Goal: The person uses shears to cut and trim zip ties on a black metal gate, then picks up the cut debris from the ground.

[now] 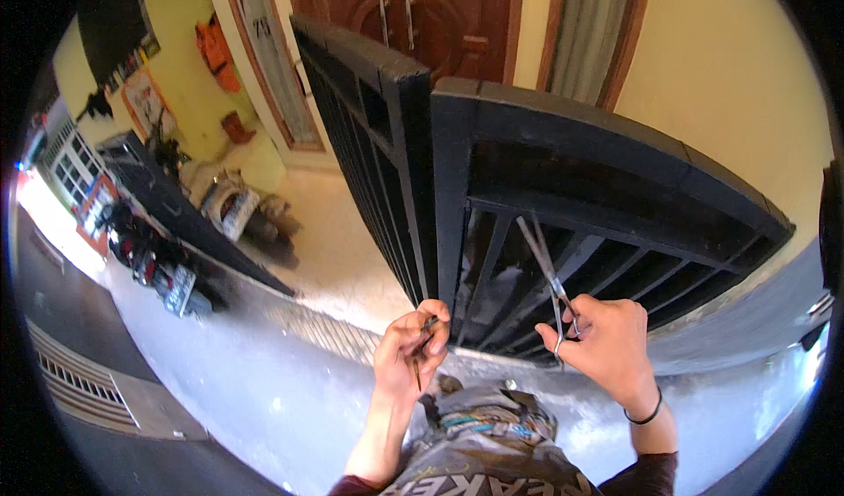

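My right hand (pixel 611 342) grips a pair of metal scissors (pixel 545 259), with thumb and fingers in the handle loops. The scissors point up and away, their blades slightly apart. To the left, my left hand (pixel 411 342) is curled closed around something small and dark. A thin brownish end (pixel 418 373) sticks out below its fingers; the rest is hidden, so its kind cannot be told. Both hands are apart from each other, in front of a black metal gate (pixel 615 127). The scissors touch nothing that I can make out.
Behind the gate stands a carved wooden double door (pixel 440 13). Two motorbikes, one dark (pixel 158 263) and one pale (pixel 233 202), are parked at the left near another dark gate panel (pixel 189 215). A drain grate (pixel 83 377) lies in the ground at the lower left.
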`<move>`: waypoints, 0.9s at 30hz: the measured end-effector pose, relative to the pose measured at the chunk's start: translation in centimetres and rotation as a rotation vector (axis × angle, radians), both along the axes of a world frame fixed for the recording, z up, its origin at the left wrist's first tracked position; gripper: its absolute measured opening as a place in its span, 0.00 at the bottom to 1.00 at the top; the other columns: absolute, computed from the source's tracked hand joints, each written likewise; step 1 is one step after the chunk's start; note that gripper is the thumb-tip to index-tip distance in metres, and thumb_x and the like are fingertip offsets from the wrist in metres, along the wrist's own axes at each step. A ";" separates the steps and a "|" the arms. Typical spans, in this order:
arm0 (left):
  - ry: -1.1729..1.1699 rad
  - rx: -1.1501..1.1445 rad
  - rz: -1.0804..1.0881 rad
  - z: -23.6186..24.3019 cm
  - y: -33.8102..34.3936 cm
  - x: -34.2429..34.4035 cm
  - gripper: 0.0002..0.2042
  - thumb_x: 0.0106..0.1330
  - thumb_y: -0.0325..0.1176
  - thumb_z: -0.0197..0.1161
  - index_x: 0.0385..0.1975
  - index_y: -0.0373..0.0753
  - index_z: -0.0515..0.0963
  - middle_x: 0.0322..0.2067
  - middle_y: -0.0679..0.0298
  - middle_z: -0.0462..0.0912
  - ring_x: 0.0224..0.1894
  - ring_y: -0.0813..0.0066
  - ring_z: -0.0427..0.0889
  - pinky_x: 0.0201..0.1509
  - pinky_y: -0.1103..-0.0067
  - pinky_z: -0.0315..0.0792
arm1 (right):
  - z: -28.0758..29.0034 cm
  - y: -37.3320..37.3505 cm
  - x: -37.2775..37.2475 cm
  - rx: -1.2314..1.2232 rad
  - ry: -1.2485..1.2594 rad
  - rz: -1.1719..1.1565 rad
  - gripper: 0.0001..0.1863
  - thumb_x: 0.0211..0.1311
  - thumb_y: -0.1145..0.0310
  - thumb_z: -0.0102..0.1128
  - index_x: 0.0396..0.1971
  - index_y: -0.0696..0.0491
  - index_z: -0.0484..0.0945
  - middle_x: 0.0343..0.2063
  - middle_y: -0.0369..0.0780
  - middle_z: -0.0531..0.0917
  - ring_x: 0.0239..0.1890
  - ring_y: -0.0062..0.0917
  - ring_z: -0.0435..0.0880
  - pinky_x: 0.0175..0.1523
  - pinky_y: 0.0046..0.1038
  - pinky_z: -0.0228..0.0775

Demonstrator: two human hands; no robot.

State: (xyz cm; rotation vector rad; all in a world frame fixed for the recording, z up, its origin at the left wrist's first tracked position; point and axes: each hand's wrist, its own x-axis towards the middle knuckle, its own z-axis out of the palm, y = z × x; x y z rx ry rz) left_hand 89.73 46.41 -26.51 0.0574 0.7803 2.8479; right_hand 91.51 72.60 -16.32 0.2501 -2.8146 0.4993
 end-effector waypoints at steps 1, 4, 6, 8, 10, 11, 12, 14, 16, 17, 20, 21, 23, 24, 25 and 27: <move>-0.078 0.026 -0.035 -0.6 0.4 -0.5 0.13 0.61 0.33 0.52 0.17 0.44 0.59 0.39 0.56 0.74 0.31 0.76 0.67 0.14 0.87 0.58 | 0.1 0.2 -0.2 -0.032 -0.031 -0.024 0.18 0.50 0.53 0.80 0.23 0.51 0.82 0.14 0.37 0.82 0.18 0.33 0.85 0.25 0.32 0.72; -0.418 0.359 -0.242 -2.3 1.2 -0.1 0.07 0.61 0.31 0.53 0.23 0.43 0.63 0.26 0.66 0.68 0.26 0.79 0.65 0.14 0.86 0.57 | 0.0 -0.2 -0.3 -0.233 -0.141 -0.044 0.19 0.48 0.55 0.83 0.22 0.52 0.81 0.13 0.36 0.81 0.17 0.29 0.84 0.24 0.29 0.71; -0.643 0.581 -0.417 -4.9 2.1 1.3 0.04 0.62 0.29 0.53 0.27 0.43 0.66 0.21 0.69 0.63 0.20 0.80 0.63 0.14 0.84 0.56 | 0.3 -0.8 0.1 -0.369 -0.192 -0.067 0.20 0.46 0.58 0.86 0.21 0.53 0.80 0.11 0.35 0.80 0.15 0.24 0.83 0.23 0.24 0.69; -0.708 0.625 -0.535 -8.2 2.7 3.2 0.03 0.62 0.28 0.52 0.27 0.42 0.66 0.21 0.69 0.63 0.19 0.80 0.62 0.14 0.84 0.55 | 0.1 -1.4 1.1 -0.380 -0.246 -0.118 0.18 0.45 0.62 0.85 0.20 0.56 0.81 0.13 0.36 0.82 0.17 0.21 0.83 0.25 0.22 0.70; -0.765 0.579 -0.637 -9.4 2.6 4.5 0.04 0.63 0.28 0.53 0.28 0.42 0.65 0.21 0.69 0.63 0.16 0.80 0.61 0.14 0.83 0.55 | -0.5 -2.0 2.3 -0.427 -0.292 -0.146 0.17 0.45 0.63 0.85 0.21 0.56 0.83 0.15 0.36 0.83 0.18 0.21 0.83 0.26 0.21 0.70; -0.764 0.483 -0.673 -9.4 2.3 4.5 0.05 0.63 0.28 0.52 0.28 0.42 0.65 0.21 0.70 0.63 0.17 0.81 0.60 0.15 0.83 0.54 | -1.3 -2.1 2.7 -0.445 -0.301 -0.140 0.18 0.45 0.61 0.86 0.23 0.55 0.83 0.15 0.35 0.84 0.18 0.22 0.84 0.25 0.22 0.71; -0.760 0.384 -0.713 -9.1 2.0 4.0 0.05 0.64 0.28 0.52 0.27 0.43 0.64 0.21 0.71 0.63 0.17 0.82 0.59 0.15 0.84 0.53 | -1.9 -2.2 3.1 -0.464 -0.307 -0.137 0.18 0.45 0.60 0.86 0.24 0.54 0.84 0.15 0.35 0.85 0.18 0.24 0.86 0.25 0.23 0.72; -0.752 0.258 -0.764 -8.7 1.6 3.5 0.05 0.66 0.29 0.53 0.29 0.44 0.65 0.21 0.73 0.62 0.16 0.84 0.57 0.15 0.84 0.52 | -2.6 -2.6 3.8 -0.452 -0.349 -0.166 0.17 0.46 0.60 0.86 0.24 0.54 0.85 0.15 0.34 0.85 0.18 0.24 0.86 0.26 0.22 0.72; -0.743 0.245 -0.801 -9.5 1.3 3.6 0.05 0.68 0.31 0.54 0.30 0.44 0.67 0.21 0.73 0.63 0.16 0.84 0.57 0.15 0.85 0.51 | -2.9 -2.4 4.0 -0.430 -0.376 -0.154 0.16 0.46 0.61 0.85 0.25 0.55 0.85 0.15 0.35 0.84 0.18 0.24 0.86 0.26 0.22 0.72; -0.734 0.237 -0.817 -9.7 1.2 3.4 0.05 0.70 0.32 0.55 0.30 0.44 0.68 0.21 0.74 0.63 0.16 0.85 0.57 0.16 0.85 0.51 | -2.6 -2.2 3.8 -0.410 -0.394 -0.164 0.17 0.45 0.62 0.86 0.23 0.55 0.84 0.16 0.35 0.85 0.19 0.24 0.86 0.26 0.22 0.72; -0.648 0.004 -0.702 -8.9 1.7 0.5 0.21 0.81 0.54 0.51 0.36 0.42 0.74 0.17 0.79 0.56 0.16 0.88 0.55 0.17 0.86 0.47 | -1.5 -1.6 2.8 -0.323 -0.393 -0.159 0.17 0.43 0.63 0.86 0.21 0.56 0.83 0.17 0.36 0.85 0.20 0.23 0.86 0.26 0.22 0.71; -0.638 0.003 -0.615 -8.2 1.9 -0.9 0.22 0.81 0.56 0.49 0.38 0.41 0.74 0.17 0.79 0.56 0.16 0.88 0.54 0.17 0.85 0.47 | -1.1 -1.3 2.4 -0.281 -0.363 -0.124 0.17 0.45 0.62 0.86 0.23 0.55 0.84 0.16 0.35 0.84 0.19 0.23 0.85 0.25 0.22 0.70; -0.590 -0.018 -0.469 -6.1 2.5 -3.8 0.24 0.81 0.57 0.46 0.44 0.38 0.74 0.18 0.79 0.53 0.16 0.89 0.51 0.17 0.84 0.45 | -0.5 -0.9 2.1 -0.221 -0.331 -0.073 0.16 0.46 0.62 0.85 0.24 0.54 0.84 0.15 0.35 0.83 0.18 0.23 0.84 0.25 0.22 0.69; -0.583 0.007 -0.394 -4.9 2.6 -4.9 0.22 0.81 0.54 0.49 0.49 0.39 0.74 0.18 0.80 0.52 0.15 0.89 0.51 0.16 0.86 0.45 | 0.0 -0.8 1.8 -0.209 -0.319 -0.058 0.16 0.46 0.62 0.85 0.24 0.54 0.84 0.15 0.35 0.83 0.17 0.23 0.83 0.24 0.22 0.69; -0.534 0.030 -0.373 -3.9 2.6 -5.8 0.22 0.81 0.54 0.49 0.51 0.39 0.74 0.18 0.79 0.52 0.15 0.89 0.51 0.16 0.86 0.45 | 0.5 -0.9 1.6 -0.197 -0.304 -0.040 0.16 0.46 0.62 0.85 0.24 0.55 0.84 0.15 0.35 0.82 0.17 0.23 0.83 0.24 0.21 0.69; -0.436 0.072 -0.325 -2.4 2.6 -6.9 0.22 0.82 0.53 0.49 0.55 0.39 0.73 0.18 0.79 0.51 0.15 0.89 0.49 0.16 0.86 0.44 | 0.9 -1.2 1.5 -0.217 -0.293 -0.038 0.17 0.45 0.62 0.85 0.24 0.55 0.84 0.14 0.35 0.81 0.17 0.24 0.83 0.25 0.22 0.69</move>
